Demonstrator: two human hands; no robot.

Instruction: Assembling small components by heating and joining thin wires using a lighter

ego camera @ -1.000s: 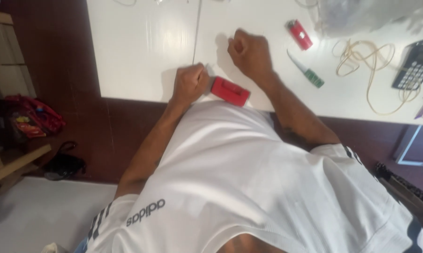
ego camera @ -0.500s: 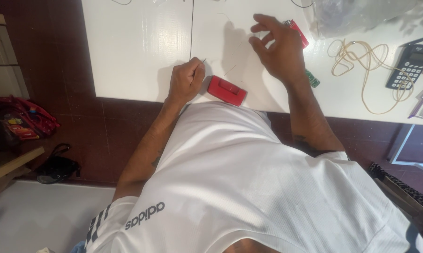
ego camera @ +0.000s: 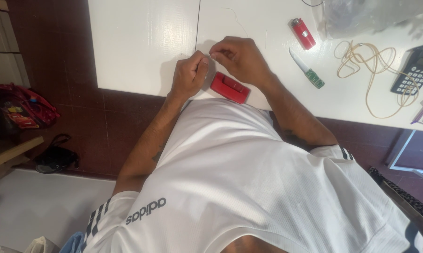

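Note:
My left hand (ego camera: 189, 75) is curled into a fist on the white table (ego camera: 141, 42) near its front edge. My right hand (ego camera: 242, 58) meets it fingertip to fingertip. Both pinch something very fine where they touch, seemingly a thin pale thread (ego camera: 235, 19) that trails away across the tabletop. A flat red case (ego camera: 229, 87) lies just below my right hand at the table's edge, touching neither hand. My white shirt fills the lower part of the view.
To the right lie a red lighter (ego camera: 303, 33), a small knife with a green handle (ego camera: 307, 69), a looped beige cord (ego camera: 366, 70), a dark keypad device (ego camera: 416, 72) and a clear plastic bag (ego camera: 370, 14). Bags (ego camera: 26, 110) sit on the floor at left.
My right hand reached out right toward the red lighter, then came back to meet my left hand's fingertips. My left hand stayed by the red case.

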